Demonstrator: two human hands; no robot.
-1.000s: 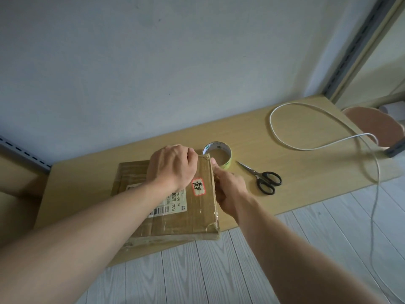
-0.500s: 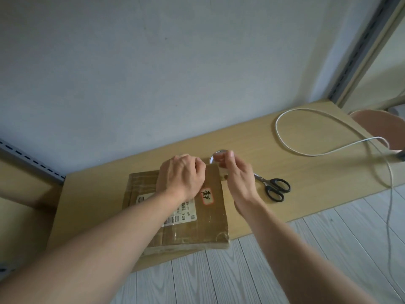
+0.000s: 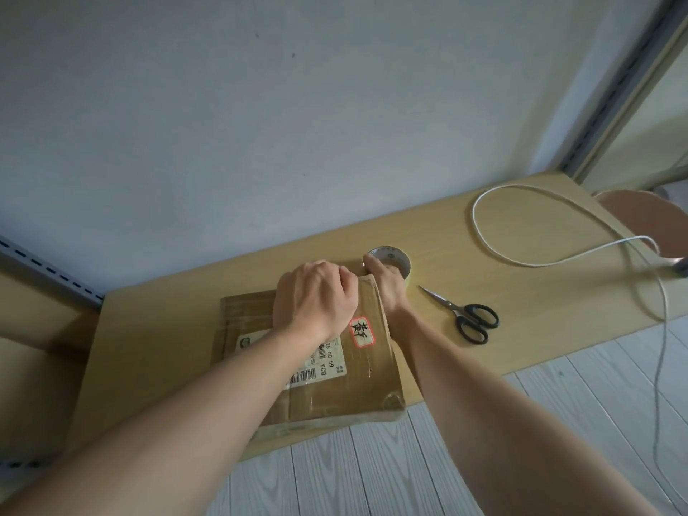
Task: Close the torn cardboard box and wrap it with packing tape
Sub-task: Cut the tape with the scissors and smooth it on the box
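At frame centre, cardboard box [image 3: 316, 370] lies flat on wooden table [image 3: 156, 329], flaps down, long axis running from lower centre toward upper centre; left hand [image 3: 316, 299] curled, knuckles pressing box's far end, clamped on nothing I can see; right hand [image 3: 387, 288] just right of box's far corner, fingers closed on tape roll [image 3: 391, 260]; roll sits past box's far right corner, so right hand nearer; scissors [image 3: 465, 314] right of roll, apart.

Left hand [image 3: 316, 297] pressing box [image 3: 368, 370] (flat), right hand [image 3: 387, 283] — on tape roll [image 3: 400, 256]
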